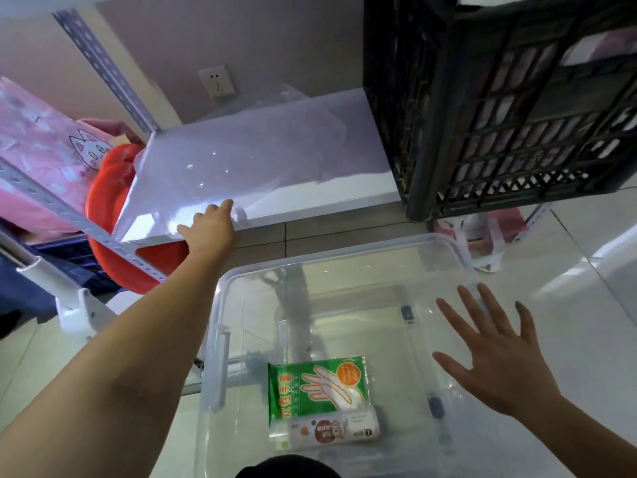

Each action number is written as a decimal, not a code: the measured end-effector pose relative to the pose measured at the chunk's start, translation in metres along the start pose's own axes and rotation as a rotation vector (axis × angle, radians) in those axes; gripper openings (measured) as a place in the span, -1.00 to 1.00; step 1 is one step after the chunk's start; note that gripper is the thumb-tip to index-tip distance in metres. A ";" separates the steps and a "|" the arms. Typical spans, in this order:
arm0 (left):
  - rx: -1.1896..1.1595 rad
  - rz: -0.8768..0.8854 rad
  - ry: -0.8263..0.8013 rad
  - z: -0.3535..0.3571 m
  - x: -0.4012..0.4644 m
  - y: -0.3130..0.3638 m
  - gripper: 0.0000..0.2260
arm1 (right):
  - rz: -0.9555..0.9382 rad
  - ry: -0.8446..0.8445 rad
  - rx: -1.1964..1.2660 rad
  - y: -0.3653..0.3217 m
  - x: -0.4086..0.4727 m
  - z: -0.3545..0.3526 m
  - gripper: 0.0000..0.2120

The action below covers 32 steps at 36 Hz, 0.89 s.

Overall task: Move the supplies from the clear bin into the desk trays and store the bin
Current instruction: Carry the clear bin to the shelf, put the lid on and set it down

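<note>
Both hands are out over the scene in the head view. Left hand [210,224] reaches far and left, fingers touching a clear lid [241,167] lying on the white shelf [362,188]; whether it grips the edge, I cannot tell. Right hand [496,360] hovers spread flat and empty over the clear bin [344,267], near right. Inside the bin's near end lie a green glove packet [320,384], long axis near-to-far, and a small roll [331,429], just left of the right hand, which is nearer to them.

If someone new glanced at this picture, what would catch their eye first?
Probably the clear bin in the lower middle, with a green glove packet lying inside. The right hand hovers spread over it, while the left hand touches the white shelf beside a black crate.
</note>
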<state>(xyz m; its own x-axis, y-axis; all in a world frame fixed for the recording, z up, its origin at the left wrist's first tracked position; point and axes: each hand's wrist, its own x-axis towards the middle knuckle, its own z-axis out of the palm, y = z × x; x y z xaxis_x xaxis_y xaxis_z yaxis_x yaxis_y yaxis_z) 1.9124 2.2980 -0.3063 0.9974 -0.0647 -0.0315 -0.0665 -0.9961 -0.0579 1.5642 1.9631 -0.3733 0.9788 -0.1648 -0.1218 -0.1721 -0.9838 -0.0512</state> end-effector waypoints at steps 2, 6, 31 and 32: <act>0.032 0.051 0.089 -0.002 -0.009 -0.006 -0.65 | 0.010 0.000 -0.015 0.000 0.000 0.003 -0.22; 0.080 0.156 0.155 -0.007 -0.043 -0.011 -0.75 | 0.030 0.016 -0.019 0.003 0.001 0.009 -0.24; 0.061 0.434 0.672 -0.200 -0.299 -0.073 -0.69 | 0.116 0.385 1.010 -0.059 0.031 -0.128 -0.01; 0.051 0.428 0.738 -0.211 -0.303 -0.074 -0.66 | 0.129 0.430 1.103 -0.062 0.032 -0.135 -0.05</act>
<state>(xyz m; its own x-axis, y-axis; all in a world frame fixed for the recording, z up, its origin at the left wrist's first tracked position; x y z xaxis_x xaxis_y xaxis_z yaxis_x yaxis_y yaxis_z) 1.6213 2.3788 -0.0821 0.6472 -0.4749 0.5963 -0.4252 -0.8741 -0.2346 1.6210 2.0090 -0.2400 0.8679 -0.4756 0.1433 -0.0688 -0.4007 -0.9136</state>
